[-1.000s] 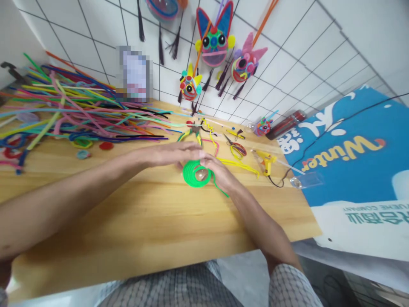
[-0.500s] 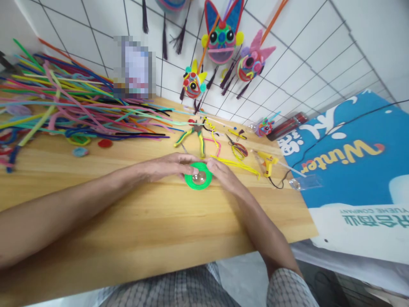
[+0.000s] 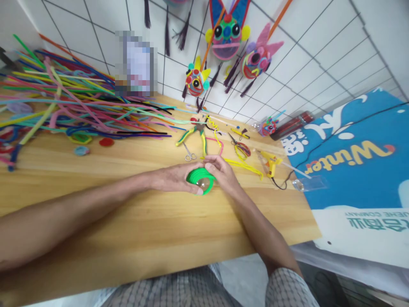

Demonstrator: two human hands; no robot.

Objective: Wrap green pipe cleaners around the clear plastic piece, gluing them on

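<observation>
A clear ball wrapped in green pipe cleaner [image 3: 202, 175] is between my hands above the wooden table [image 3: 153, 238]. From its left side my left hand [image 3: 174, 177] grips it, thumb along the near face. My right hand [image 3: 223, 172] closes on its right upper edge, with thumb and fingers pinching the green strand there. The clear part shows through the middle of the green coils. Just beyond my hands lie small scissors [image 3: 190, 157], green-and-yellow pliers [image 3: 192, 133] and yellow pipe cleaners [image 3: 246, 167].
Loose coloured pipe cleaners [image 3: 96, 106] spread over the left back. To the right lie orange-handled scissors [image 3: 241, 149], a yellow glue gun [image 3: 271, 164] with its cord, and a blue printed board [image 3: 351, 170]. Decorated masks [image 3: 226, 38] hang against the tiled wall.
The ball has turned so its coils show from the side. My left thumb has moved to its near edge, and my right thumb onto its upper right. The small scissors have come into fuller view.
</observation>
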